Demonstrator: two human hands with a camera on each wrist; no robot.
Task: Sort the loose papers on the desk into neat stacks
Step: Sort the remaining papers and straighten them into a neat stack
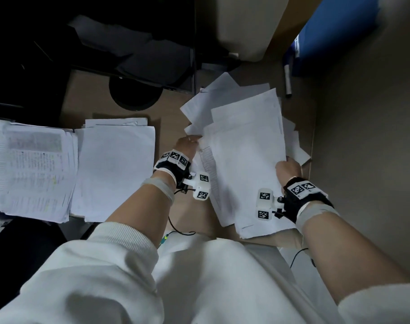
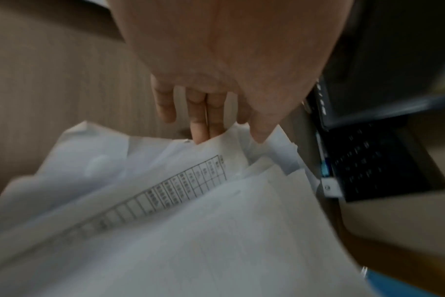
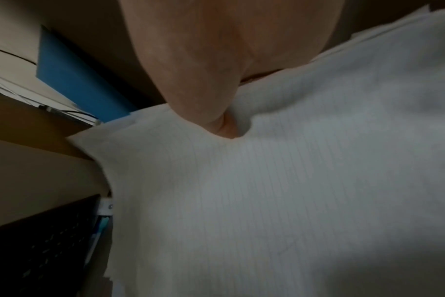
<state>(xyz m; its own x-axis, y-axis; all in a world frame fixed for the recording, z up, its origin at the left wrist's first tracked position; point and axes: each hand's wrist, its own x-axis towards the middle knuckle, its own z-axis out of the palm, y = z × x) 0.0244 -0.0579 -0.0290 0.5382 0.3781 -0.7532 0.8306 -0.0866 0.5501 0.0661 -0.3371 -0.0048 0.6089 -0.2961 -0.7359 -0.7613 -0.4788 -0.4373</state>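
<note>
A loose, fanned pile of white papers [image 1: 243, 146] lies on the desk at centre right. My left hand [image 1: 194, 140] is at the pile's left edge. In the left wrist view its fingers [image 2: 201, 124] slip under a sheet printed with a table [image 2: 191, 180], and the thumb lies on top. My right hand [image 1: 287, 163] holds the pile's right edge. Its thumb [image 3: 216, 112] presses on the top lined sheet [image 3: 292, 180]; its fingers are hidden beneath. Two stacks sit to the left: a printed stack [image 1: 31, 169] and a blank-topped stack [image 1: 115, 169].
A dark laptop [image 1: 140, 54] lies behind the papers, with a black round object [image 1: 135, 94] in front of it. A blue folder [image 1: 334, 31] and a pen [image 1: 287, 80] are at the back right. The desk's right edge [image 1: 313, 136] runs just beside the pile.
</note>
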